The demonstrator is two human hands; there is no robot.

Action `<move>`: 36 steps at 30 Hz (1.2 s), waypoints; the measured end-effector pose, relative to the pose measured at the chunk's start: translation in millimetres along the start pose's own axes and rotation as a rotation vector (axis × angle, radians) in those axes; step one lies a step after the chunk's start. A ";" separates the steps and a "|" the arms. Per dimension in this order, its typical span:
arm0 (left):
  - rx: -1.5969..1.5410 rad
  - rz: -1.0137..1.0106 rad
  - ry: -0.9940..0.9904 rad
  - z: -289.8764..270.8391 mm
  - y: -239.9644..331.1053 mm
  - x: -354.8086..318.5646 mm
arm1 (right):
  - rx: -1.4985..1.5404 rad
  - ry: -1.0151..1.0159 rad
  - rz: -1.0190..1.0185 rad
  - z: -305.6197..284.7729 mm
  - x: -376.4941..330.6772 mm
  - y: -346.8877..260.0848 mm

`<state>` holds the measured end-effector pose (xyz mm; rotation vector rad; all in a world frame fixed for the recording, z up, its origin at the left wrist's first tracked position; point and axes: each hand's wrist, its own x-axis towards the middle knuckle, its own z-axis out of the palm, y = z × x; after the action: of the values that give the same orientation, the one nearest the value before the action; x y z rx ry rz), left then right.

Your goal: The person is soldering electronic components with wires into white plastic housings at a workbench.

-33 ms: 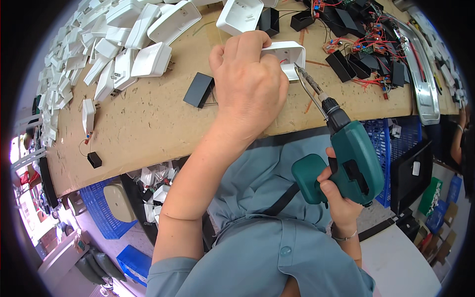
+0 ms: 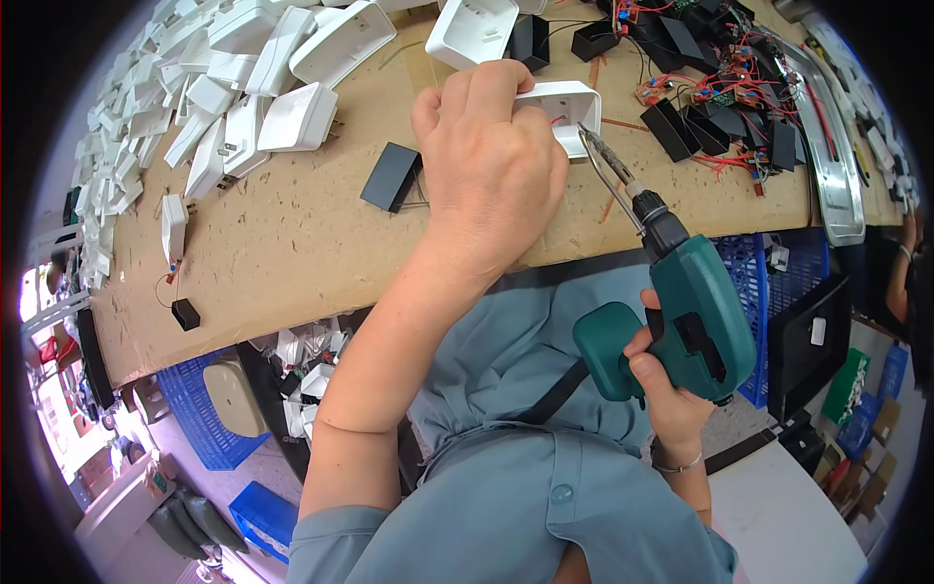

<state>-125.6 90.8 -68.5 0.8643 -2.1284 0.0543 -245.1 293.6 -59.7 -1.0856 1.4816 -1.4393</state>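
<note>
We see the left hand point(image 2: 491, 161) on the bench point(image 2: 292, 238), its fingers bent and closed around a white housing point(image 2: 581, 102); the fingertips are hidden from us, so we cannot tell exactly where they press. The housing is at the far middle of the bench, its open side turned partly to the right, perhaps so that the tool can enter without meeting the hand.

The right hand point(image 2: 673, 397) is wrapped around the handle of a green soldering gun point(image 2: 705, 302), near the trigger. This hand is well back from the metal tip point(image 2: 608, 161), which seems to us a safe way of holding. The tip points far and left, at the housing's near edge; whether it touches, we cannot tell.

Just left of the left hand lies a black box point(image 2: 391, 177), its thin wires going under the hand; probably it rests so close because the wires are short. White housings point(image 2: 233, 63) are heaped at far left, and black parts with red wires point(image 2: 715, 92) at far right, apart, maybe so they do not mix.
</note>
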 end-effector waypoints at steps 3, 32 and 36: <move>0.004 -0.005 -0.008 0.6 -0.2 0.1 | -0.025 -0.006 -0.003 -0.5 3.9 0.4; 0.072 -0.044 -0.026 -0.9 3.2 2.9 | -0.031 0.127 0.062 13.5 16.8 -17.5; 0.080 -0.039 -0.027 -1.8 3.2 3.0 | -0.100 0.071 0.083 8.9 12.6 -18.7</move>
<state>-127.6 92.1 -64.4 0.9584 -2.1453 0.1089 -239.7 279.0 -41.2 -1.0299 1.6451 -1.3712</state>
